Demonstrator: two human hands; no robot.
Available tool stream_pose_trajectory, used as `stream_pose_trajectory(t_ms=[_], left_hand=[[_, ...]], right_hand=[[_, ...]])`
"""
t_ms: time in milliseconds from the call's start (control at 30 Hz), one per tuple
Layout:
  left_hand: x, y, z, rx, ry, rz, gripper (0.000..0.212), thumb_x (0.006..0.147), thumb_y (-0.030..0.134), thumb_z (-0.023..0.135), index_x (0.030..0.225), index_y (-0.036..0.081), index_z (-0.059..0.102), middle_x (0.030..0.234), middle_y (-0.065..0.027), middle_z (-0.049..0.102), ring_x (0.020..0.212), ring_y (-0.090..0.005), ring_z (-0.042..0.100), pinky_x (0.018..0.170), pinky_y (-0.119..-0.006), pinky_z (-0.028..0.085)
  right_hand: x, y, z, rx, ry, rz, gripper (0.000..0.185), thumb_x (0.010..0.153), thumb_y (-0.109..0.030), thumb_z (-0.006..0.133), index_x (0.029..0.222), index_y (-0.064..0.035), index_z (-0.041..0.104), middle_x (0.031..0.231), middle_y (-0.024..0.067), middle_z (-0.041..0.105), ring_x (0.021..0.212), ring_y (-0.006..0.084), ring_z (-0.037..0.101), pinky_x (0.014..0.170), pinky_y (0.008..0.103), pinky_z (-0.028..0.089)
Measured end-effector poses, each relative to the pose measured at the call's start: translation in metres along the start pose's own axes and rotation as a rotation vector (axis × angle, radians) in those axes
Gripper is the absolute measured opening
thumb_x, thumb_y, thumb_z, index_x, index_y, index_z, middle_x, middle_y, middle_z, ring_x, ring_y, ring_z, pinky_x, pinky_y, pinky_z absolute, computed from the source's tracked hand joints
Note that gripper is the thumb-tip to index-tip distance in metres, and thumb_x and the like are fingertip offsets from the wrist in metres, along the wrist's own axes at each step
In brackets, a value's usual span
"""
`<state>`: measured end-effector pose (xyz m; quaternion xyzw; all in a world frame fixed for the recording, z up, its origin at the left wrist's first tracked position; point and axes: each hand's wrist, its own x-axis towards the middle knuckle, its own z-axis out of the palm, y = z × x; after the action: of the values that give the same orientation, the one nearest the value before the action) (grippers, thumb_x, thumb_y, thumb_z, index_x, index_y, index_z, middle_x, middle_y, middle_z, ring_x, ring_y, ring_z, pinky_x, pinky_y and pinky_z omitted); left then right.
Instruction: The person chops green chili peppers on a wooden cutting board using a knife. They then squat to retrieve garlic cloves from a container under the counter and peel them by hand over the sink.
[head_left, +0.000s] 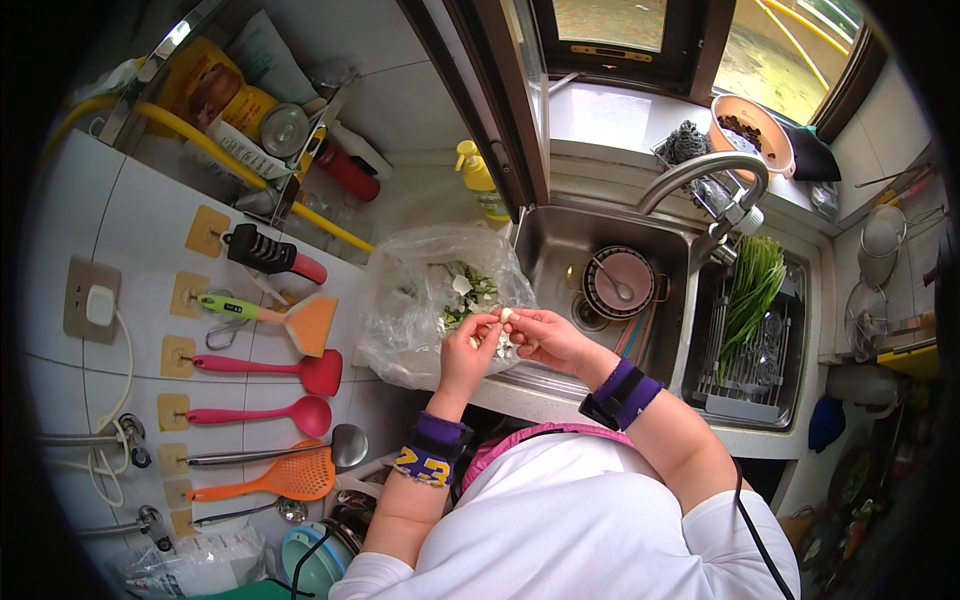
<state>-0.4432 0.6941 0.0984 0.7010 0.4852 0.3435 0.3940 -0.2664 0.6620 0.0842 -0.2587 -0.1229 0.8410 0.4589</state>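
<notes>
A small peeled garlic clove (507, 315) sits between the fingertips of both hands, over the near right side of a clear plastic bag. My left hand (469, 356) touches it with thumb and forefinger; another pale piece shows in its curled fingers. My right hand (553, 339) pinches the clove from the other side, its lower fingers curled. Below them, the open plastic bag (394, 300) holds green vegetable trimmings (480, 289), eggshell pieces (461, 284) and pale peelings. It stands on the counter beside the sink.
Right of the bag, the steel sink (555, 232) holds a pink bowl (634, 274) with a spoon, inside a dark basket. Green stalks (750, 292) lie on a rack in the second basin, past the faucet (705, 165). Utensils, including a red spatula (319, 373), hang on the left wall.
</notes>
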Motion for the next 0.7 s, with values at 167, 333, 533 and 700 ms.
stream_pose_trajectory(t_ms=[167,333,533,700], left_hand=[[-0.002,0.013,0.001,0.079,0.024,0.054,0.01,0.083,0.01,0.068,0.091,0.004,0.064,0.074,-0.0082,0.067,0.064,-0.0172,0.065,0.057,-0.03,0.05],[-0.001,0.015,0.002,0.209,0.076,0.188,0.008,0.08,0.007,0.067,0.084,0.006,0.061,0.07,-0.0082,0.064,0.06,-0.0208,0.064,0.053,-0.032,0.049],[0.002,0.018,-0.003,0.235,0.082,0.187,0.006,0.08,0.003,0.065,0.084,0.004,0.061,0.066,-0.0051,0.062,0.057,-0.0139,0.059,0.054,-0.029,0.048],[0.004,0.017,-0.007,0.192,0.083,0.171,0.005,0.08,0.002,0.064,0.084,0.004,0.06,0.065,-0.0048,0.06,0.057,-0.0125,0.057,0.055,-0.027,0.047]], right_hand=[[-0.001,-0.001,0.005,0.012,0.024,0.015,0.02,0.099,-0.022,0.052,0.109,-0.0062,0.059,0.081,-0.0055,0.051,0.062,0.0025,0.04,0.056,0.0177,0.036],[-0.002,0.001,0.004,0.006,-0.036,0.034,0.017,0.099,-0.022,0.053,0.104,-0.007,0.059,0.081,-0.0056,0.051,0.063,0.0025,0.041,0.057,0.0178,0.036],[-0.002,0.003,0.006,-0.151,0.026,-0.025,0.024,0.097,-0.021,0.057,0.115,-0.0059,0.061,0.085,-0.0052,0.055,0.065,0.0023,0.043,0.057,0.0184,0.037],[-0.004,-0.001,0.006,-0.645,0.129,-0.146,0.032,0.093,-0.024,0.064,0.117,-0.0028,0.062,0.083,-0.0028,0.062,0.068,0.0027,0.048,0.061,0.0203,0.042]])
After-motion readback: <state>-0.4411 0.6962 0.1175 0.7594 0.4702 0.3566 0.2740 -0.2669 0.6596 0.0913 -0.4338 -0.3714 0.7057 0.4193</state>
